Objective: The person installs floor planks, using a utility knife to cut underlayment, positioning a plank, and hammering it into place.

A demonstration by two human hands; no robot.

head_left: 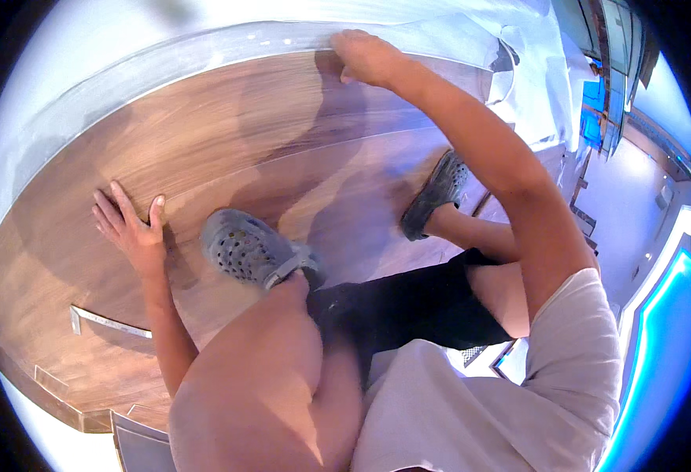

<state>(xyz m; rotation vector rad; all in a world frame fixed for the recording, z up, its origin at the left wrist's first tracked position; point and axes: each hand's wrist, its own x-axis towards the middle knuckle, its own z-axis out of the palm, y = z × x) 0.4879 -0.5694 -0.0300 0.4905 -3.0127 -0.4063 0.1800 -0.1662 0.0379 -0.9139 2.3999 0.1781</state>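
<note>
My left hand [131, 224] lies on the wood-grain plank floor [196, 126], fingers spread. Below it a metal square ruler [113, 325] rests on the planks. My right hand [365, 59] reaches to the far edge of the planks, at the pale grey strip [243, 43] along the white wall. Its fingers are curled; whether anything is inside them is hidden. My two legs are bent, with grey perforated clogs [247, 248] on my feet, the left one between my hands and the other under my right arm.
A crumpled white sheet [534, 79] is at the upper right. Grey flat pieces [141, 444] sit at the lower left. On the far right are a pale room floor [628, 189], dark framed panels [613, 71] and a blue light strip [660, 322].
</note>
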